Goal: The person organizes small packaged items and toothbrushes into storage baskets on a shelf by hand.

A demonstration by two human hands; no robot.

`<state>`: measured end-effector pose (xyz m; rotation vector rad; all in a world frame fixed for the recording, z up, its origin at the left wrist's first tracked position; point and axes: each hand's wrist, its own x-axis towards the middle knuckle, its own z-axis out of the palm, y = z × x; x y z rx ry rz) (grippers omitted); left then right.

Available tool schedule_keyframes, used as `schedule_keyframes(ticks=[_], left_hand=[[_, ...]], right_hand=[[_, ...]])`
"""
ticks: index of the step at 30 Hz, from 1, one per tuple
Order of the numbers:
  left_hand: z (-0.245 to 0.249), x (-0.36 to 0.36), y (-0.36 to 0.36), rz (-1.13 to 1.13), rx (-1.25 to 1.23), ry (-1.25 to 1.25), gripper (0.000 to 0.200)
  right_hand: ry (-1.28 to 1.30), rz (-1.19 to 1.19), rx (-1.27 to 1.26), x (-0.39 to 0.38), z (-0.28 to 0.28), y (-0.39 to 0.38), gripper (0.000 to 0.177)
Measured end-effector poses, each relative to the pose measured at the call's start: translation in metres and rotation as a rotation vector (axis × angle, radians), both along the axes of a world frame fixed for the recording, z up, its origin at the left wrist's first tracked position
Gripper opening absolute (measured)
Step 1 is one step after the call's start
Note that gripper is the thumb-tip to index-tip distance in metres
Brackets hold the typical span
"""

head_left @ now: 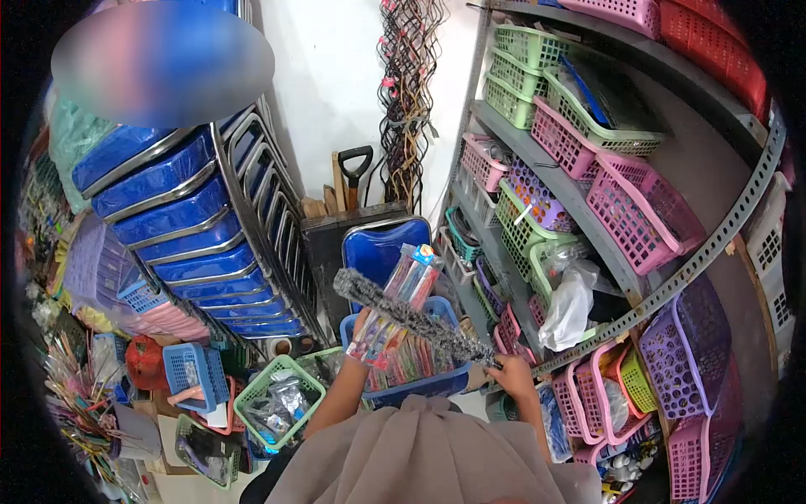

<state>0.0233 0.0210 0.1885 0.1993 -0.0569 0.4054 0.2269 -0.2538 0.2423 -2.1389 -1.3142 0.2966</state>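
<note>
My right hand (510,376) is wrapped round the near end of a fluffy grey duster (413,319). The duster slants up to the left, crossing in front of several clear plastic packs (409,280) with colourful contents. Those packs are in my left hand (354,366), whose fingers are mostly hidden behind them. What lies inside the packs is too small to name for sure. Just below stands a blue plastic basket (420,388), filled with similar upright packs. Behind it a blue-padded chair (382,244) leans against a dark board.
Stacked blue chairs (180,214) rise on the left. Grey metal shelving (554,181) on the right carries pink, green and purple baskets. A green basket (280,401) of plastic-wrapped items sits at lower left. A white plastic bag (571,307) hangs off a shelf.
</note>
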Motion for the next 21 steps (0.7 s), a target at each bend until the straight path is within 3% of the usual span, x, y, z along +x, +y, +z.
schedule_keyframes(ticks=[4,5,7,8,11,13,15,18,19,21], left_hand=[[0.059,-0.002,-0.025,0.03,-0.16,0.142,0.048],[0.054,-0.001,-0.022,0.033,-0.162,0.143,0.048],[0.054,0.001,-0.018,-0.074,-0.124,-0.199,0.047],[0.063,0.004,-0.029,0.131,-0.122,0.084,0.043],[0.006,0.012,-0.001,0.144,-0.125,0.019,0.046],[0.01,0.02,0.003,0.11,-0.175,0.106,0.044],[-0.002,0.025,0.01,0.025,-0.08,0.002,0.04],[0.066,0.032,-0.023,0.051,-0.284,0.2,0.04],[0.061,0.032,-0.021,0.05,-0.284,0.201,0.04],[0.047,0.03,-0.017,0.01,-0.152,-0.087,0.047]], right_hand=[[0.054,-0.107,-0.05,0.0,-0.017,0.011,0.029],[0.054,-0.105,-0.052,0.0,-0.019,0.01,0.029],[-0.007,0.087,-0.096,-0.003,-0.018,0.008,0.033],[-0.006,0.086,-0.095,-0.001,-0.019,0.008,0.033],[-0.003,0.008,-0.169,0.004,-0.029,0.009,0.033],[0.116,-0.154,-0.139,0.004,-0.032,0.011,0.034],[0.082,-0.069,-0.164,-0.003,-0.023,0.004,0.033],[0.054,-0.002,-0.193,-0.001,-0.017,-0.001,0.031],[0.06,-0.021,-0.197,0.0,-0.018,-0.002,0.03],[0.071,-0.078,-0.163,0.0,-0.028,0.001,0.028]])
